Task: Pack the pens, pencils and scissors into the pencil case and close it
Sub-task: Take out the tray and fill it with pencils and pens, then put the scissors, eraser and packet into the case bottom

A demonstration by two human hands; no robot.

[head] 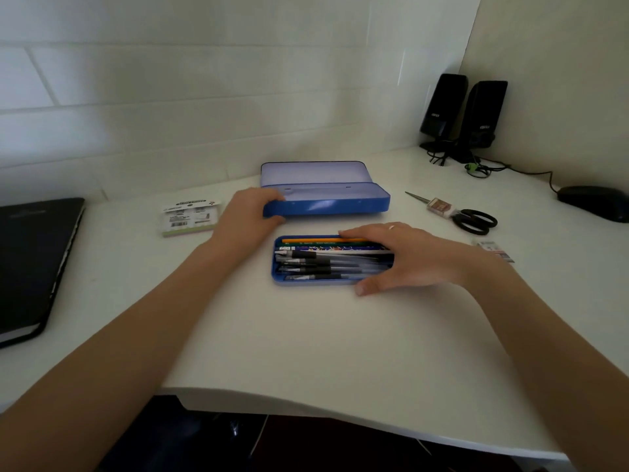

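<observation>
A black folder (32, 264) is seen at the far left edge of the white counter (306, 335), lying flat. A small packet with a printed label (190, 216) lies right of it, near the back wall.

The left hand (248, 216) is placed at the left end of the open blue pencil case (326, 199). Left grip: fingers are curled round that end of the case base, thumb on the near wall, fingers over the rim. The case lid stands tilted up behind the base, hinged along the back. The base interior appears bare; nothing is made out inside it.

Just in front of the case, apart from it, a shallow blue tray (277, 264) rests on the counter. In it, laid lengthwise side by side, are pencils (316, 242) along the far side (one orange, one green, one patterned) and several dark-tipped pens (313, 264) nearer the viewer.

The right hand (408, 257) lies over the right end of the tray. Right grip: fingers spread and fairly straight, resting across pens and pencils, thumb at the tray's near rim; nothing is pinched.

The scissors (456, 212), black-handled, lie on the counter well right of the case, untouched by either hand. Two black speakers (463, 117) and a mouse (595, 202) occupy the far right corner.
</observation>
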